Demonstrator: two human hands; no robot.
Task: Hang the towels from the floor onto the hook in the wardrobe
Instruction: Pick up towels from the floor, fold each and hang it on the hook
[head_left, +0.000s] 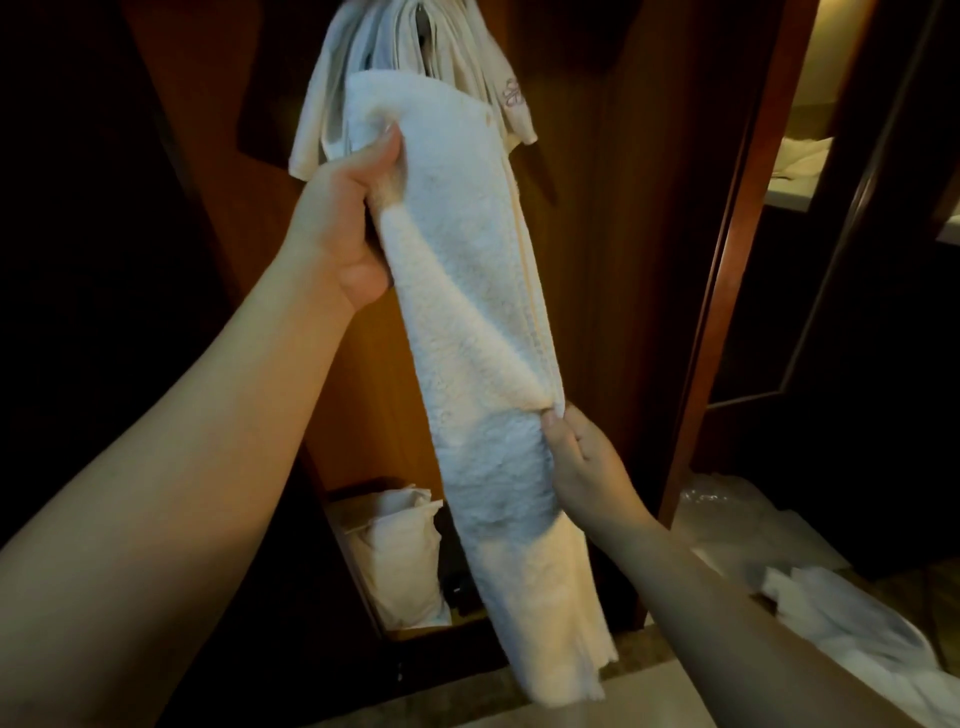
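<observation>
fingers of the left hand (343, 208) are clutching the upper edge of the white towel (483, 322), while the right hand (576, 457) is pinching a fold partway down its right side. the wardrobe (597, 260) is standing open behind, far side. the towel is hanging long in front of it, just below the hung towels (415, 52) bunched at the top. more towels (852, 623) are lying on the floor, near right. a pale bag (395, 551) is sitting low inside.

White pillow (397, 561); crumpled plastic sheet (727, 525).
</observation>
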